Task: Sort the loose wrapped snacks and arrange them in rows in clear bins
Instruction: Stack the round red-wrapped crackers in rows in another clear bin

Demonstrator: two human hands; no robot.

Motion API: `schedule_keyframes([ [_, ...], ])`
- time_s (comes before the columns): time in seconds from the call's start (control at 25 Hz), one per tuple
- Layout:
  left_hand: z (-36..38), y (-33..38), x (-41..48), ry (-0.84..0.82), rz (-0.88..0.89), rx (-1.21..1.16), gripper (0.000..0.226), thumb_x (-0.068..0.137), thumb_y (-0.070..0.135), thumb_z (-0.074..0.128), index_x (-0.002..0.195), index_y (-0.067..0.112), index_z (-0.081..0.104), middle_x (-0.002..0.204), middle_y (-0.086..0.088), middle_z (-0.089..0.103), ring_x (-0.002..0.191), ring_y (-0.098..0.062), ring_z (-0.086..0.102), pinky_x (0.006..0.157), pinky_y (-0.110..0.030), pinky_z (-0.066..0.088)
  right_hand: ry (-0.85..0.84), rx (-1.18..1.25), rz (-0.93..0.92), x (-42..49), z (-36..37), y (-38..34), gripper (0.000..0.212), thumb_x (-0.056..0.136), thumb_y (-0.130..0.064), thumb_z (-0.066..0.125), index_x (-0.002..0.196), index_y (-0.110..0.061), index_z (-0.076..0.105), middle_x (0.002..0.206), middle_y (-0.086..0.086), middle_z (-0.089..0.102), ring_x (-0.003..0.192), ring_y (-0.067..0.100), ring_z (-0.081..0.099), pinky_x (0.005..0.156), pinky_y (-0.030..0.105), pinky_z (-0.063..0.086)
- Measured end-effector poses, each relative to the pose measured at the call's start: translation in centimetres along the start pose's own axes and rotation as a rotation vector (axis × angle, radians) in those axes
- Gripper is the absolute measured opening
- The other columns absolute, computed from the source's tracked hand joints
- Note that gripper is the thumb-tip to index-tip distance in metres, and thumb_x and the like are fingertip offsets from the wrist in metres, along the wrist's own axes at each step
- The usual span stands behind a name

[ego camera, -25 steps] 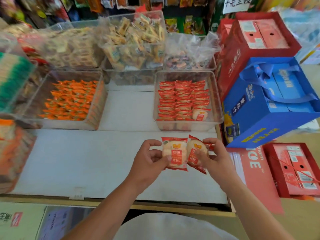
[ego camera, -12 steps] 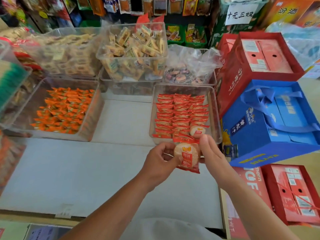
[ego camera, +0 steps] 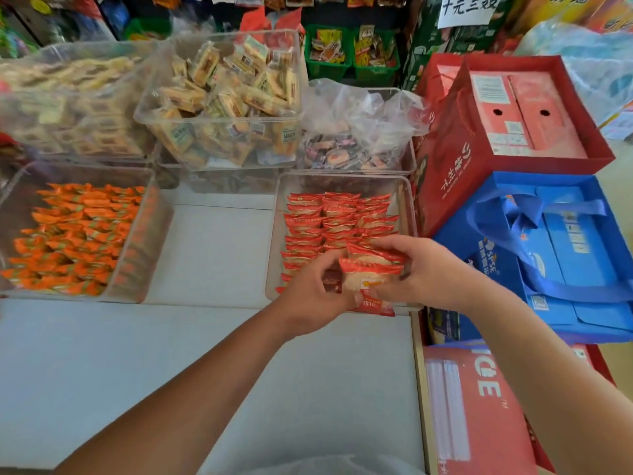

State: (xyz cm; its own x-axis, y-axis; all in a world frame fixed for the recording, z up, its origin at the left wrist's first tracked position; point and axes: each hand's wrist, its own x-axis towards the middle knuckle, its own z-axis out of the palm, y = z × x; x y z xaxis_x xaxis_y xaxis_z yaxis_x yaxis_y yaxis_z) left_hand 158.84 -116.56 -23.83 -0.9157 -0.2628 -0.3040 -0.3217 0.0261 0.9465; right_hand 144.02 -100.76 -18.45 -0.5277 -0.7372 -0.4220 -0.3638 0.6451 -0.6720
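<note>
Fingers (ego camera: 394,242) of left hand (ego camera: 310,296) and right hand (ego camera: 431,272) pinch 2 round snacks (ego camera: 368,279) in glossy red wrappers, crimped ends lying left-right, over near end of clear rigid bin (ego camera: 274,234).

Two hands (ego camera: 313,293) (ego camera: 428,272), two gift bags (ego camera: 455,173) (ego camera: 582,255) — one sign (ego camera: 469,8)

A white counter (ego camera: 212,354) fills the near and middle ground, with a pale wooden edge strip (ego camera: 418,371) along its right side. To the right of it a red gift box (ego camera: 455,156) stands open, just beyond a blue gift bag (ego camera: 565,255) with ribbon handles. A red carton (ego camera: 479,413) lies nearest on that side, on tan floor (ego camera: 621,378). At the far side are green baskets (ego camera: 329,68) of packets and a handwritten paper sign (ego camera: 469,8). The light is bright and even.
</note>
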Motion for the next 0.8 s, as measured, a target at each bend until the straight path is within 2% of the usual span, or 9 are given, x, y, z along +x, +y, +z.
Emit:
schedule_keyframes([
  [0.08, 0.0, -0.2, 2.2, 0.006, 0.027, 0.03, 0.063, 0.081, 0.011, 0.086, 0.136, 0.025, 0.058, 0.121, 0.009, 0.071, 0.107, -0.005, 0.068, 0.091, -0.023, 0.057, 0.003, -0.197, 0.008, 1.8, -0.9, -0.5, 0.086, 0.069, -0.045, 0.089, 0.145, -0.028, 0.052, 0.129, -0.013, 0.062, 0.113, 0.01, 0.062, 0.101, 0.035, 0.053],
  [0.16, 0.1, -0.6, 3.9, 0.033, 0.012, 0.02, 0.064, 0.083, 0.006, 0.083, 0.139, 0.023, 0.056, 0.122, 0.008, 0.068, 0.106, -0.003, 0.068, 0.087, -0.016, 0.055, 0.02, -0.343, 0.047, 3.5, -1.0, -0.2, 0.084, 0.063, -0.062, 0.08, 0.137, -0.032, 0.053, 0.122, -0.014, 0.057, 0.109, 0.014, 0.059, 0.095, 0.04, 0.054],
  [0.24, -0.2, -1.6, 5.0, 0.133, -0.047, 0.036, 0.061, 0.089, 0.007, 0.076, 0.144, 0.021, 0.052, 0.125, 0.004, 0.064, 0.105, -0.003, 0.067, 0.083, -0.014, 0.055, 0.002, -0.437, 0.131, 4.8, -0.6, 1.1, 0.079, 0.06, -0.069, 0.071, 0.126, -0.031, 0.051, 0.115, -0.014, 0.052, 0.103, 0.016, 0.058, 0.087, 0.04, 0.054],
  [0.36, -1.4, -3.9, 5.2, 0.256, -0.121, 0.119, 0.051, 0.097, 0.016, 0.067, 0.144, 0.024, 0.051, 0.126, 0.006, 0.063, 0.101, -0.002, 0.065, 0.079, -0.018, 0.057, -0.098, -0.633, 0.243, 6.6, 0.7, 3.1, 0.051, 0.079, -0.042, 0.074, 0.12, -0.027, 0.048, 0.1, -0.009, 0.055, 0.091, 0.02, 0.058, 0.073, 0.035, 0.049],
  [0.44, -2.1, -4.9, 5.0, 0.26, -0.13, 0.144, 0.047, 0.098, 0.016, 0.065, 0.142, 0.026, 0.052, 0.123, 0.008, 0.064, 0.095, 0.001, 0.066, 0.077, -0.02, 0.059, -0.118, -0.752, 0.249, 7.9, 1.8, 4.0, 0.039, 0.085, -0.026, 0.067, 0.119, -0.025, 0.049, 0.09, -0.008, 0.053, 0.086, 0.022, 0.054, 0.077, 0.037, 0.041],
  [0.52, -2.5, -5.5, 4.9, 0.249, -0.131, 0.129, 0.046, 0.098, 0.016, 0.064, 0.141, 0.027, 0.053, 0.122, 0.009, 0.064, 0.094, 0.0, 0.067, 0.079, -0.027, 0.062, -0.152, -0.833, 0.229, 8.8, 3.0, 5.0, 0.035, 0.085, -0.024, 0.066, 0.117, -0.031, 0.055, 0.095, -0.009, 0.061, 0.094, 0.023, 0.057, 0.089, 0.044, 0.031],
  [0.64, -2.6, -6.0, 4.6, 0.24, -0.129, 0.12, 0.045, 0.097, 0.014, 0.063, 0.139, 0.026, 0.055, 0.118, 0.01, 0.065, 0.091, -0.004, 0.068, 0.08, -0.033, 0.062, -0.145, -0.948, 0.142, 9.5, 4.9, 6.5, 0.039, 0.085, -0.04, 0.071, 0.122, -0.037, 0.058, 0.118, -0.011, 0.065, 0.121, 0.022, 0.053, 0.102, 0.05, 0.023],
  [0.72, -2.5, -6.2, 4.4, 0.234, -0.139, 0.111, 0.045, 0.097, 0.011, 0.062, 0.139, 0.026, 0.056, 0.116, 0.01, 0.066, 0.092, -0.006, 0.068, 0.08, -0.03, 0.061, -0.136, -0.974, 0.082, 9.4, 6.1, 7.5, 0.053, 0.083, -0.058, 0.071, 0.129, -0.036, 0.058, 0.129, -0.01, 0.062, 0.128, 0.02, 0.049, 0.105, 0.047, 0.024],
  [0.8, -2.7, -6.3, 4.0, 0.232, -0.143, 0.125, 0.042, 0.097, 0.009, 0.06, 0.136, 0.026, 0.058, 0.115, 0.01, 0.066, 0.097, -0.004, 0.067, 0.082, -0.025, 0.06, -0.129, -0.947, 0.058, 9.3, 6.6, 8.0, 0.064, 0.082, -0.06, 0.072, 0.137, -0.034, 0.053, 0.136, -0.005, 0.057, 0.128, 0.021, 0.051, 0.104, 0.043, 0.034],
])
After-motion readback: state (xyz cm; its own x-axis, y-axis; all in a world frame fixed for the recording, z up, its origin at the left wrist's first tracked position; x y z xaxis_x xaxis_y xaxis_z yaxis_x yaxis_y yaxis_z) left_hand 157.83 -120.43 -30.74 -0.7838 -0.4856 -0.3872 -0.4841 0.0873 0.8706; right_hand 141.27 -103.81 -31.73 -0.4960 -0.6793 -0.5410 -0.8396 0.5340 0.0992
